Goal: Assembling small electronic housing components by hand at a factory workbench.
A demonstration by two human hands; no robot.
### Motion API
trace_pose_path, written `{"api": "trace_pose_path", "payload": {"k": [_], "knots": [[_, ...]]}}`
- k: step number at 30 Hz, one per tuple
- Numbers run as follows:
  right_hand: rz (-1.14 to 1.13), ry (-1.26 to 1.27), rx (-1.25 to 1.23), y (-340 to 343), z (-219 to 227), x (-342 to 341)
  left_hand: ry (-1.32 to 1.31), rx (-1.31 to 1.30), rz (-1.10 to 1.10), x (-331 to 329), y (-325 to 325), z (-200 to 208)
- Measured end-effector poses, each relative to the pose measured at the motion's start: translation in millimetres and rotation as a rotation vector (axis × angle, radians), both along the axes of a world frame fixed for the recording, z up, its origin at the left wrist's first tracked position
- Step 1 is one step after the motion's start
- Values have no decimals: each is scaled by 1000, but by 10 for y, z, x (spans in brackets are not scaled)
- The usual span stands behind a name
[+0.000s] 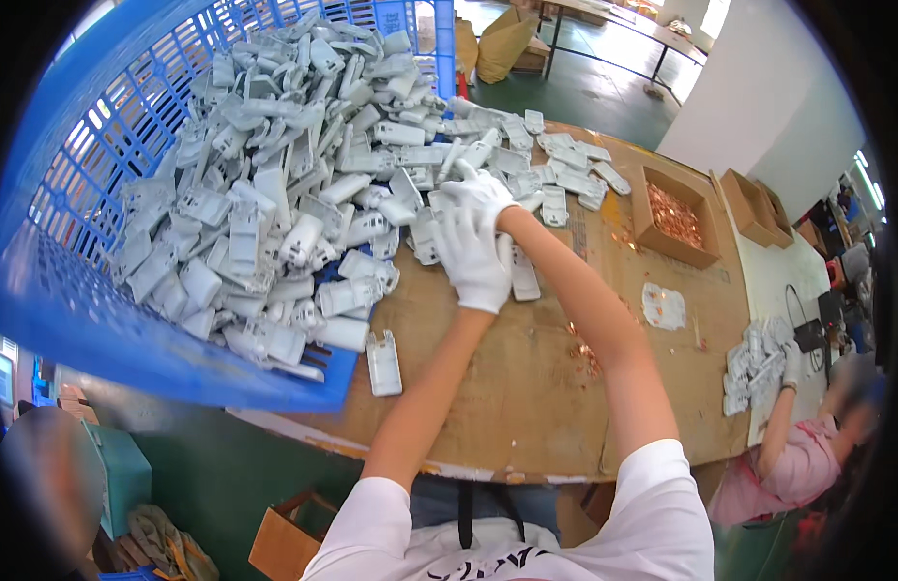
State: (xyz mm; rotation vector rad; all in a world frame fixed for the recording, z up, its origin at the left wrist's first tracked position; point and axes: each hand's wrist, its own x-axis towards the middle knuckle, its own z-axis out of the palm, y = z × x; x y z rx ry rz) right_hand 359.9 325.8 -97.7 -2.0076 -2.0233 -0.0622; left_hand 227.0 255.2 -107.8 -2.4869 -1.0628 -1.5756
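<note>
Head view: the left hand [471, 254] lies flat, fingers outstretched, beside white plastic cases [300, 237] spilling from a ten-o'clock blue crate [91, 334] onto the tabletop [531, 416]; at twelve, the right hand [483, 197] half-curls, its grip's contents I can't tell.
</note>
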Motion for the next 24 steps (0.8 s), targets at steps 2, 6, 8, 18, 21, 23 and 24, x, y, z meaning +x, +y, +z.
{"api": "trace_pose_path", "payload": {"k": [2,6,8,18,21,23,24], "knots": [[-10,-31,-44,-144,7,-135,159,-145,67,-106,-52,-74],[-52,13,4,-425,-91,-317,386,-265,95,-444,-336,109],[12,29,-93,-582,142,-682,483,-301,148,-739,-362,266],[39,349,135,-1785,426,-303,674,-205,88,-1269,-673,12],[-145,116,-37,-2404,361,-348,612,-81,67,-1269,-732,128],[25,-146,20,-2552,66,-471,408,-116,-57,-1212,-752,88],[-18,-202,179,-2660,-103,-475,399,-190,-84,-1113,-955,155]]}}
